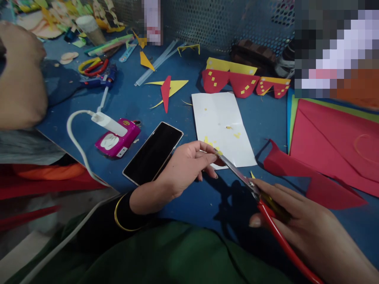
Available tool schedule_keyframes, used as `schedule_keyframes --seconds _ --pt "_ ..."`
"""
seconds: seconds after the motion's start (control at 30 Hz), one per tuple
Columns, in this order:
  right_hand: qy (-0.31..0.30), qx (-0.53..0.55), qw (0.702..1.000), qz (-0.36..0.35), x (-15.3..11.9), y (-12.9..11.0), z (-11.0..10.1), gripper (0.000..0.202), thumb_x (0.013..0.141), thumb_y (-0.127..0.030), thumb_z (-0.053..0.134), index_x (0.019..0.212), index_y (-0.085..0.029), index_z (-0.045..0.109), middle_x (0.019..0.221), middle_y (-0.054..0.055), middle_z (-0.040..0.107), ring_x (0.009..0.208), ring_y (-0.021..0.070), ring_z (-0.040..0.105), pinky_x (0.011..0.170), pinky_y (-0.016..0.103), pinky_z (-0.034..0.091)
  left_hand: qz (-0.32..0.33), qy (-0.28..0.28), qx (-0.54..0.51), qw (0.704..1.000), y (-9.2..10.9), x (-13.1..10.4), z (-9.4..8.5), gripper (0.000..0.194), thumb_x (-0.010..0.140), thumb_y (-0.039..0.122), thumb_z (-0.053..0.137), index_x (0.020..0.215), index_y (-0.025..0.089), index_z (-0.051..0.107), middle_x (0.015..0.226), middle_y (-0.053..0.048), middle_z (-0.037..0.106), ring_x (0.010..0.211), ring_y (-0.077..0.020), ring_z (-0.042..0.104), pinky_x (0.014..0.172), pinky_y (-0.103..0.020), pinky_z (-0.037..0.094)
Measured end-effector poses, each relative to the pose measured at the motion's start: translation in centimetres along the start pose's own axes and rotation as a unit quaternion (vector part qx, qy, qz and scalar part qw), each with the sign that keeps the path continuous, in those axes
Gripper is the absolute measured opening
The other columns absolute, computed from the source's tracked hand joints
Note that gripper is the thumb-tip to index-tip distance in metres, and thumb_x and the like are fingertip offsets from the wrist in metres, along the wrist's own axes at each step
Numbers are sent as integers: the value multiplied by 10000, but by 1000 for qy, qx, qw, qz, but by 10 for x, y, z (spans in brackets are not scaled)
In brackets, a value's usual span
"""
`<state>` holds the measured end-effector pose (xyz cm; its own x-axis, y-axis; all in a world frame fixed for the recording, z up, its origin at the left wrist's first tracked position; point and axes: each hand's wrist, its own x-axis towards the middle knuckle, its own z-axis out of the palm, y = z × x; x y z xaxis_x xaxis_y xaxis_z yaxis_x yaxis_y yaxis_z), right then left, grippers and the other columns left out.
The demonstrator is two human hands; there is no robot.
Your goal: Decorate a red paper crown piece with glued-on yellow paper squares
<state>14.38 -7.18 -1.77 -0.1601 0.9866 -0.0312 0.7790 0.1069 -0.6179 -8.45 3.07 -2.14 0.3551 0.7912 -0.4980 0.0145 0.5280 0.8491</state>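
Note:
My left hand (189, 161) is closed in a pinch over the near edge of a white sheet (223, 114). A small yellow bit shows by its fingertips, at the tips of the scissors (239, 173). My right hand (302, 217) is wrapped round the scissors' red handle. Small yellow paper pieces (209, 141) lie on the sheet. A black phone (154, 152) lies left of my left hand. Beyond the sheet are red scalloped shapes (242, 83) with yellow squares on them. Red paper (331, 142) is stacked at the right.
A pink power socket (118, 138) with a white plug and cable is at the left, near a blue glue gun (102, 79) and red-yellow scissors (94, 66). Another person's arm (22, 79) rests at the far left. A perforated metal panel (195, 23) borders the blue table's back.

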Motion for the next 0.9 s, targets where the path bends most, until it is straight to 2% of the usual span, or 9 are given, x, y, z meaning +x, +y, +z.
schedule_keyframes --seconds 0.17,0.37,0.5,0.77,0.9 --pt "4 12 1000 10 0 0 0 460 842 -610 684 1234 -371 706 990 -10 804 801 200 793 565 168 587 6 1 -12 1000 1 0 0 50 923 205 634 901 167 609 690 7 697 572 -82 656 459 -176 391" --pt "13 16 999 24 3 -2 0 465 817 -680 666 1200 -423 721 1028 -29 814 824 208 797 546 167 588 -11 -2 -50 999 2 1 -1 246 996 342 542 884 155 656 823 -59 760 569 -84 661 448 -179 408" --pt "11 23 999 34 2 -1 0 454 801 -663 693 1185 -424 732 1005 -30 815 818 213 797 560 174 592 -1 -11 -27 1000 0 1 -1 148 923 266 639 850 144 683 928 -81 780 589 -76 649 463 -178 417" --pt "9 46 998 39 3 -3 0 467 762 -638 742 1159 -393 756 907 -13 803 767 228 791 555 203 600 17 -4 -13 1000 -1 1 -1 109 872 252 683 835 149 686 845 -55 763 579 -80 633 461 -187 410" --pt "11 44 998 32 3 -3 -1 485 762 -650 738 1182 -406 741 946 -15 809 765 220 791 537 197 596 22 -2 -9 1000 -1 1 -1 103 878 236 671 821 151 673 816 -39 749 567 -74 629 455 -185 396"
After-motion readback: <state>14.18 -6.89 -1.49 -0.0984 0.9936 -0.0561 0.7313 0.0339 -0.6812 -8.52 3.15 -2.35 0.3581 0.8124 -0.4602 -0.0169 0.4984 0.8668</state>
